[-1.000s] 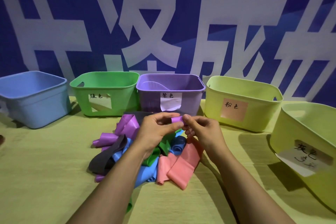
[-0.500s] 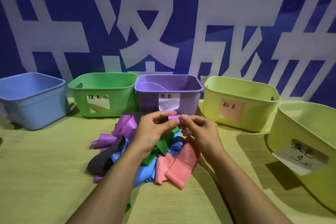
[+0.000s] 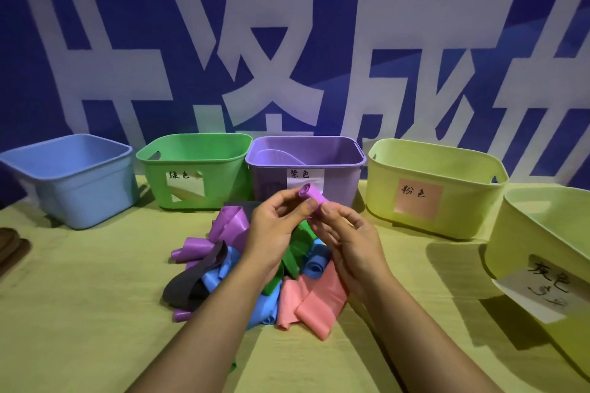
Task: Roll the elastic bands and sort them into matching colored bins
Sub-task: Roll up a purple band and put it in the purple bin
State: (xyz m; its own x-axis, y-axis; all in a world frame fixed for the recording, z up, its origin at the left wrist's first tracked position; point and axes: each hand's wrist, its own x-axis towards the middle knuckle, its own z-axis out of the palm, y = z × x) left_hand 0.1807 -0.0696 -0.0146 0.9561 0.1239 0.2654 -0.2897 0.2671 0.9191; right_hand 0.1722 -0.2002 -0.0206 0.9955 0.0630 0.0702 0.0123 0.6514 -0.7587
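Purple band roll (image 3: 311, 195) is pinched between both hands, held up above the pile of loose bands (image 3: 255, 265) on the worktop (image 3: 79, 313). Left hand (image 3: 276, 226) grips the roll's near-left side with thumb and fingertips; right hand (image 3: 348, 239) pinches its right end from below, fingers curled. Roll's long axis runs left-far to right-near, with the open spiral end pointing away toward the bins. It looks fully wound, though any loose tail would be hidden behind the fingers. The purple bin (image 3: 306, 166) sits directly beyond the hands, dead ahead and close, with its rim just past the roll's far end. Either hand could drop it in with a short forward reach; the left looks marginally nearer. Green bin (image 3: 194, 169) lies beyond-left, pink-labelled bin (image 3: 437, 188) beyond-right.
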